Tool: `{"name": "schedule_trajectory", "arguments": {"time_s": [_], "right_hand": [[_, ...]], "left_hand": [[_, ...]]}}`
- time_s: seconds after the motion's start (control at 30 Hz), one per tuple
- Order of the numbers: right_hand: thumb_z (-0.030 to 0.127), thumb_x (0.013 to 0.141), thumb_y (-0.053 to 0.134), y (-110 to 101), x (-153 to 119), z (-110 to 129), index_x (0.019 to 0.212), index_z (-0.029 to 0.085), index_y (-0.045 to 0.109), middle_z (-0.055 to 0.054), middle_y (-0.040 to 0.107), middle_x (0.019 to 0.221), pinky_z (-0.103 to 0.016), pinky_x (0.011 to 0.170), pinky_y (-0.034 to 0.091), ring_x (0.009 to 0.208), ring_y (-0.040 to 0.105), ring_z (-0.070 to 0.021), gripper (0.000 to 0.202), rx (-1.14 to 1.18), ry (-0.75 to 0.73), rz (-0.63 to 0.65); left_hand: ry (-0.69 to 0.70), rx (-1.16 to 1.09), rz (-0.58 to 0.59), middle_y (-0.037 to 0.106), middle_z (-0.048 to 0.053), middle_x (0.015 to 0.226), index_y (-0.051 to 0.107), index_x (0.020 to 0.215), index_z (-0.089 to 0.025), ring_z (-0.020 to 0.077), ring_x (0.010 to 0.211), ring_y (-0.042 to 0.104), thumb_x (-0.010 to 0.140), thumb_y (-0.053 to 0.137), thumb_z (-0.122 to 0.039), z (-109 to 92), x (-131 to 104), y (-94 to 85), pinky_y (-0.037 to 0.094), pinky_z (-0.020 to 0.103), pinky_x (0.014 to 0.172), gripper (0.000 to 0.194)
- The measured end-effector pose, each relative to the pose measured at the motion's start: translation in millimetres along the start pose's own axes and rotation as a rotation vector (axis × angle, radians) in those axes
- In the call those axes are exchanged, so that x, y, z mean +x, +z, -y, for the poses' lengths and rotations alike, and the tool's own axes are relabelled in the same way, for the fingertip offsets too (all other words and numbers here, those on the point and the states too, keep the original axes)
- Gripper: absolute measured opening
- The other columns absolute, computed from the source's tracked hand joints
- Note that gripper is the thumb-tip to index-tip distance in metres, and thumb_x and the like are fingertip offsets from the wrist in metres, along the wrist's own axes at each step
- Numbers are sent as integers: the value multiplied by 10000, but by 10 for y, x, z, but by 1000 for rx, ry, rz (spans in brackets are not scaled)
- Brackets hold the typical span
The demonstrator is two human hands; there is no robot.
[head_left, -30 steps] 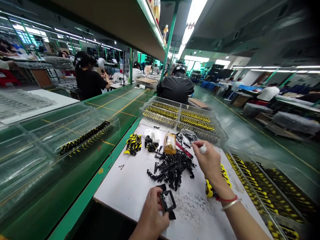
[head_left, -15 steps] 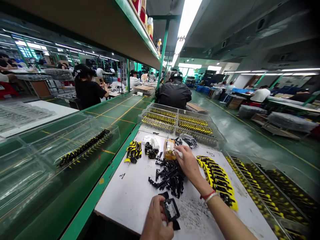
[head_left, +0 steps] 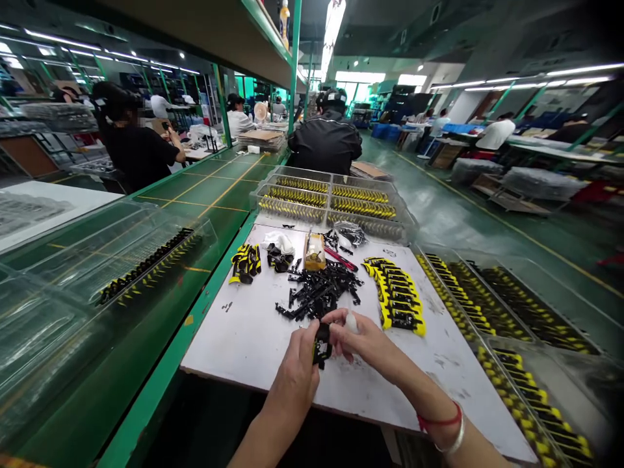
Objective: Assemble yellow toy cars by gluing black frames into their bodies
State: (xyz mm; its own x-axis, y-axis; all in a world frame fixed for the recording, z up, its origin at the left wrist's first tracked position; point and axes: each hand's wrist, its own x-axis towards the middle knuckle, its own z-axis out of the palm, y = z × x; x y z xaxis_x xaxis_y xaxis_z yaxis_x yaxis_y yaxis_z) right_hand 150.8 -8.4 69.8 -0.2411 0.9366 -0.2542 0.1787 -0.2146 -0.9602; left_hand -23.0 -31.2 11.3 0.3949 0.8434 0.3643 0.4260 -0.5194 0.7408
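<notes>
My left hand [head_left: 295, 367] is closed around a black plastic frame piece [head_left: 322, 344], which has a trace of yellow at its side. My right hand [head_left: 358, 338] has its fingertips at the right edge of that piece. A small white bottle-like object [head_left: 351, 322] is tucked in the right hand's fingers; its lower part is hidden. Just beyond both hands lies a heap of loose black plastic parts [head_left: 322, 286]. To the right, a curved row of yellow-and-black pieces [head_left: 396, 296] rests on the white board [head_left: 234, 344].
An orange-sided box [head_left: 314, 252], red-handled tool [head_left: 341, 259], white cloth [head_left: 279, 243] and yellow-black parts [head_left: 246, 262] lie behind the heap. Clear trays of parts stand behind [head_left: 409, 224], right [head_left: 492, 338] and left [head_left: 209, 227]. A person in black [head_left: 324, 140] sits ahead.
My right hand has come back from beside the box to the frame piece, carrying the white object. My left hand has turned the piece. The red-handled tool is now exposed, and the view has shifted.
</notes>
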Motion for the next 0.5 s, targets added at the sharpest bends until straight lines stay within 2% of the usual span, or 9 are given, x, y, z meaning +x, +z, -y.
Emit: {"name": "schedule_trajectory", "arguments": {"time_s": [0.1,0.17,0.3,0.5], "right_hand": [[501,814,589,-24,-95,18,952,166,529,4,566,702,-200,448,378,571,521,-105,367,186,-23,-41],[492,824,583,-32,-169,14,999,169,526,2,568,709,-197,446,368,571,512,-102,372,245,-28,-56],[482,832,578,-54,-295,-36,1106,158,532,-17,582,740,-211,459,388,605,533,-120,427,206,-35,-77],[476,798,619,-85,-422,-74,1013,163,551,19,556,672,-208,464,393,534,486,-90,386,153,-92,-51]], "left_hand": [[115,173,-80,485,130,1230,108,1450,-227,212,1161,496,808,366,63,-54,14,-6,471,385,966,751],[170,262,-123,525,129,1207,72,1464,-225,208,1121,530,846,363,45,-81,15,5,488,369,943,735],[265,340,-97,598,120,1124,47,1476,-201,206,1032,579,883,398,4,-150,38,-26,507,349,903,720],[367,387,-98,604,121,1120,55,1475,-157,211,1030,563,890,424,-5,-226,91,-112,497,357,911,709]]}}
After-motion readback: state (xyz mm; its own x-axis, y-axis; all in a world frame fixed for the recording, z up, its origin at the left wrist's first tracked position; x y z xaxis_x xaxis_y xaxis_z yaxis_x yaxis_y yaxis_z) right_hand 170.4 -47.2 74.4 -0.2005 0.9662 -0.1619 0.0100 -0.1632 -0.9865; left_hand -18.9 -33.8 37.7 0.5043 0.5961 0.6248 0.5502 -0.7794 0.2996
